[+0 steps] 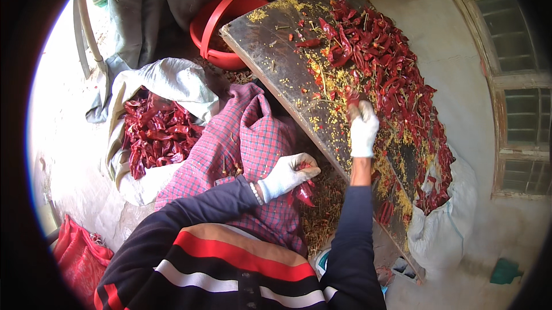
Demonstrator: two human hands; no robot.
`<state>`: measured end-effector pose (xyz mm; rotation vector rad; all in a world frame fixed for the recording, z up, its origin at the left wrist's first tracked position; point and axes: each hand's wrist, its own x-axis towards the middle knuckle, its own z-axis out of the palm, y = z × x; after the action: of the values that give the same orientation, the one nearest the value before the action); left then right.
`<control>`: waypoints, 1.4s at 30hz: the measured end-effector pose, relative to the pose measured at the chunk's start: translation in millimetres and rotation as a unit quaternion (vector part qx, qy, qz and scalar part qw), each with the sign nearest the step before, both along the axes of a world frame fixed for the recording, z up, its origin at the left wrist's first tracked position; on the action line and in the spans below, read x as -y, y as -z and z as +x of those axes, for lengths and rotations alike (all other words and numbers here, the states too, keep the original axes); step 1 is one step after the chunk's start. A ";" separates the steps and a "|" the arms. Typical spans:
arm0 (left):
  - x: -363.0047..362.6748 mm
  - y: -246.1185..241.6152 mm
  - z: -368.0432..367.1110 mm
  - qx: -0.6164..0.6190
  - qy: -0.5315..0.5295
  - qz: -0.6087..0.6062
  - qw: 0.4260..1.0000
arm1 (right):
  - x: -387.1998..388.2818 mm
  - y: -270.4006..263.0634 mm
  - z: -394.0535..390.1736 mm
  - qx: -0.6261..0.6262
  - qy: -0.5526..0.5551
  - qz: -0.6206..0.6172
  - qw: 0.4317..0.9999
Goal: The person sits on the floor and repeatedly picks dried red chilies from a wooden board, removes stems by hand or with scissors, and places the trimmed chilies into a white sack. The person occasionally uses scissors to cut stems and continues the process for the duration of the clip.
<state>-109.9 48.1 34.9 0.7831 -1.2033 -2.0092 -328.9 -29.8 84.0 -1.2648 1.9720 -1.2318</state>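
My left hand [286, 175], in a white knit glove, is closed around dried red chili peppers [304, 193] above the plaid cloth [271, 137] on my lap. My right hand [363, 127], gloved too, reaches over the dark wooden board [254, 36] with a dried red chili [352, 94] at its fingertips. Beyond that hand a long heap of dried red chilies [388, 64] covers the board's far side. Yellow seeds [321, 73] and bits of stem are scattered around the heap. Part of the right-hand chili is hidden by my fingers.
To the left stands an open white woven sack [172, 77] of chilies. A red plastic basket [211, 30] sits behind the board's corner. Another white sack [444, 224] with chilies stands at the board's right end. Stems litter the floor [323, 219]; a windowed wall [457, 90] rises right.
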 end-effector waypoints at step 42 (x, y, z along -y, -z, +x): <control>-19.8 5.5 -3.8 0.152 -0.055 -0.347 0.924 | -144.9 13.2 83.4 0.475 0.001 -0.011 0.880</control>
<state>-113.7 67.9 29.4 0.7763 -1.8502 -1.2423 -245.5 115.1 70.9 -0.4634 1.2167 -1.4788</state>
